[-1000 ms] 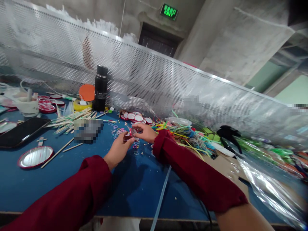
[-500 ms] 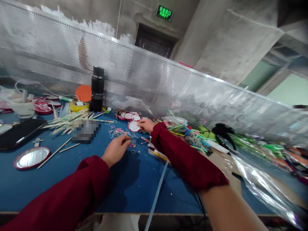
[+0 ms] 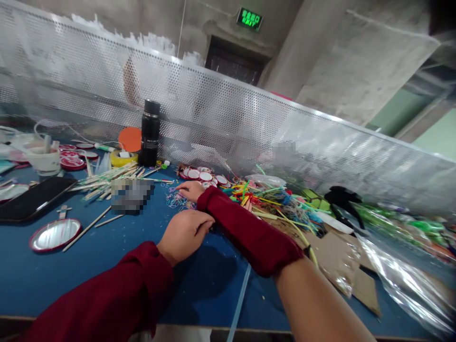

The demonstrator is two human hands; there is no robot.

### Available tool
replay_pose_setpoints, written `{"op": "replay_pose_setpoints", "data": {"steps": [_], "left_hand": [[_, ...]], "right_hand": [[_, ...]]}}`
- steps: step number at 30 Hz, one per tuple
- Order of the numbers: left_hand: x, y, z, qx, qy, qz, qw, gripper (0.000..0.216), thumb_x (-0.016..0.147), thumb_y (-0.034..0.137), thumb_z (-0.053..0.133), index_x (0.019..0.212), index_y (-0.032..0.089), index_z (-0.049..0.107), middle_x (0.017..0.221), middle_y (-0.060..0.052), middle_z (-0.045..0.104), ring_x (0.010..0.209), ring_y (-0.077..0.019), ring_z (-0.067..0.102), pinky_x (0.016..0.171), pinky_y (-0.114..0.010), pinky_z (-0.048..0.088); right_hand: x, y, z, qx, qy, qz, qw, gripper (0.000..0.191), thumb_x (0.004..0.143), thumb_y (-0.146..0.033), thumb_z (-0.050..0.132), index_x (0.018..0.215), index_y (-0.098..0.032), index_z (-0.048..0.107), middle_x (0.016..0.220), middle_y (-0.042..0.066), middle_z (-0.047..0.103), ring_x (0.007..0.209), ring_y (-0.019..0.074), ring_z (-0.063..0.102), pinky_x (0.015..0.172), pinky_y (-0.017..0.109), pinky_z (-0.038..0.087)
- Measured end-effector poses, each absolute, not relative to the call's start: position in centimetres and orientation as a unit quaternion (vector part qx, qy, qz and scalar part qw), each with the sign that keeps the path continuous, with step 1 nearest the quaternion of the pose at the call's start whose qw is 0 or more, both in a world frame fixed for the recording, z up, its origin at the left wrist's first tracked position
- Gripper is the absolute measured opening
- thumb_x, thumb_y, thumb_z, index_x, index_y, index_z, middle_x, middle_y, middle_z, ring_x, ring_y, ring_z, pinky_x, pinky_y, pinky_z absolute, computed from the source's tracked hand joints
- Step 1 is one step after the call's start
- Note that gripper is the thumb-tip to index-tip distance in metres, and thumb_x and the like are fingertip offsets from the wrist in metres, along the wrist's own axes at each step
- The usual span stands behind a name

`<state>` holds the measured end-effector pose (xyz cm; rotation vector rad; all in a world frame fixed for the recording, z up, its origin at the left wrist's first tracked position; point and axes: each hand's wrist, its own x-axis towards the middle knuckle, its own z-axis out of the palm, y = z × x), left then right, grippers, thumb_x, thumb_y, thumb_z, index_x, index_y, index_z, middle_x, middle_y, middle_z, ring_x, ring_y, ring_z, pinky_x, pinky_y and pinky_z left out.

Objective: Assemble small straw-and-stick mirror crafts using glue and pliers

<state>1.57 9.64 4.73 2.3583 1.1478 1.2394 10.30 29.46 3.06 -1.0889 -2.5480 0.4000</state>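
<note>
My right hand (image 3: 192, 191) reaches over a scatter of small coloured loops (image 3: 174, 199), like tiny rubber bands. Its index finger is stretched toward them; the thumb side is partly hidden, and I see nothing held. Closer to me, my left hand (image 3: 187, 232) hovers above the blue table (image 3: 210, 294), thumb and fingers closed together. Whatever lies between those fingertips, if anything, is too hidden to name. Just behind my right hand is a pile of round white discs with red rims (image 3: 205, 176). A red-rimmed round mirror (image 3: 55, 235) lies at the left.
Thin wooden sticks (image 3: 103, 183), a black phone (image 3: 35, 199), yellow tape (image 3: 123, 158) and a black bottle (image 3: 150, 135) stand or lie to the left. A tangle of coloured strings (image 3: 281, 204), cardboard (image 3: 333, 259) and clear plastic (image 3: 399, 280) lie right. A perforated metal screen (image 3: 221, 114) borders the back.
My right hand has let go of a red-rimmed white disc at the pile and moved left, to the small loops. My left hand has come slightly right, nearer my right forearm.
</note>
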Motion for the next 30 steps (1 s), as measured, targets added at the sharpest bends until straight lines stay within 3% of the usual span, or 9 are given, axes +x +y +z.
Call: {"op": "replay_pose_setpoints", "data": {"steps": [4,7,14,19,21,26,30], "left_hand": [[1.4,9.7,4.6,0.791,0.371,0.479,0.084,0.026,0.097,0.024,0.049,0.101,0.021,0.074,0.098,-0.005,0.079,0.092,-0.0194,0.070,0.087,-0.032,0.050],[1.3,9.9,4.5,0.795,0.359,0.483,0.078,0.025,0.096,0.023,0.050,0.099,0.020,0.074,0.100,-0.006,0.079,0.093,-0.0198,0.071,0.087,-0.033,0.052],[1.5,9.8,4.5,0.796,0.361,0.476,0.095,0.023,0.096,0.022,0.052,0.098,0.020,0.075,0.098,-0.004,0.079,0.091,-0.0199,0.071,0.084,-0.032,0.051],[1.9,9.3,4.7,0.801,0.343,0.483,0.088,0.022,0.095,0.022,0.053,0.098,0.020,0.075,0.096,-0.003,0.079,0.090,-0.0199,0.071,0.082,-0.031,0.051],[2.0,9.2,4.9,0.799,0.337,0.491,0.083,0.022,0.095,0.021,0.053,0.099,0.021,0.075,0.097,-0.004,0.079,0.091,-0.0199,0.071,0.082,-0.031,0.051],[1.7,8.9,5.4,0.780,0.326,0.532,0.052,0.024,0.097,0.021,0.050,0.100,0.020,0.074,0.091,-0.006,0.078,0.083,-0.0190,0.070,0.078,-0.032,0.051],[0.9,8.9,5.7,0.748,0.305,0.589,0.006,0.021,0.095,0.019,0.052,0.100,0.017,0.073,0.083,-0.008,0.076,0.076,-0.0182,0.066,0.073,-0.031,0.050]], "right_hand": [[6.0,30.0,1.8,-0.314,-0.934,0.119,0.124,0.038,0.093,-0.015,0.057,0.130,-0.021,0.065,0.145,0.007,0.057,0.139,0.0171,0.048,0.118,0.034,0.035],[4.2,30.8,1.1,-0.304,-0.943,0.099,0.096,0.042,0.095,-0.018,0.055,0.136,-0.017,0.060,0.152,0.013,0.048,0.145,0.0215,0.040,0.122,0.041,0.029],[7.8,30.1,0.9,-0.275,-0.957,0.072,0.057,0.039,0.098,-0.024,0.049,0.133,-0.010,0.061,0.145,0.017,0.055,0.140,0.0216,0.048,0.120,0.037,0.034],[13.5,27.9,3.0,-0.272,-0.960,0.055,0.044,0.029,0.096,-0.033,0.056,0.114,-0.018,0.074,0.123,0.008,0.072,0.117,0.0195,0.066,0.105,0.031,0.048],[14.1,27.7,4.2,-0.291,-0.954,0.034,0.061,0.030,0.097,-0.036,0.055,0.113,-0.020,0.075,0.120,0.007,0.074,0.114,0.0191,0.067,0.103,0.031,0.047],[9.2,29.3,5.8,-0.335,-0.938,-0.027,0.088,0.031,0.097,-0.035,0.055,0.115,-0.019,0.075,0.115,0.009,0.075,0.111,0.0207,0.066,0.103,0.032,0.045],[2.3,31.2,5.0,-0.345,-0.934,-0.061,0.069,0.030,0.093,-0.030,0.063,0.119,-0.018,0.073,0.123,0.011,0.070,0.118,0.0240,0.062,0.105,0.034,0.044]]}}
